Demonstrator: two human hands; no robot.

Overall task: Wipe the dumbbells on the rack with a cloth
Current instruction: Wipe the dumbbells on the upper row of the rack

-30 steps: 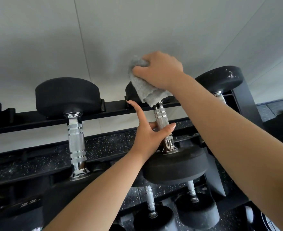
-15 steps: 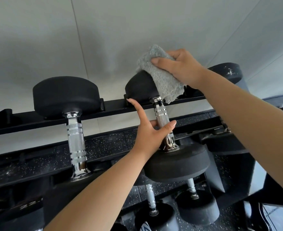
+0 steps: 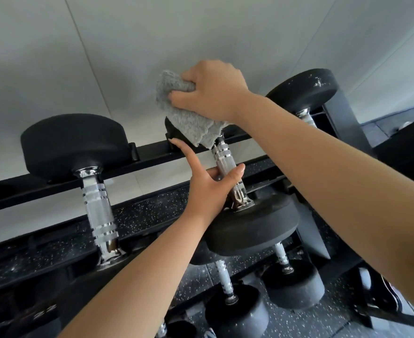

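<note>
A pale panelled wall (image 3: 128, 45) fills everything above and beyond the right hand (image 3: 213, 91). Under both hands runs the black dumbbell rack (image 3: 152, 157). Its top rail passes just behind the left hand (image 3: 211, 189), and its upright stands to the right of the right forearm. Dark speckled floor (image 3: 323, 320) shows through the rack, below the left forearm.

Well to the left of the left hand lies the left dumbbell (image 3: 98, 206), its chrome handle pointing toward the camera and its far black head against the top rail. Beyond the right wrist, the right dumbbell (image 3: 303, 89) shows a scuffed, white-flecked head. Below the left wrist, two smaller dumbbells (image 3: 235, 311) sit side by side on a lower tier.

The middle dumbbell (image 3: 254, 223) lies on the top tier between the two hands. Its near head is just below the left hand, and its far head is under the right hand, mostly hidden.

The left hand grips this dumbbell's knurled chrome handle, with the thumb on the right side and the fingers curled round from the left. Its forefinger is held straight, and the tip touches the rail beside the far head.

The right hand, knuckles up, is closed round a bunched grey cloth (image 3: 191, 125) and presses it onto the top of the far head. A loose corner of the cloth hangs down to the top of the handle, just right of the raised forefinger.
</note>
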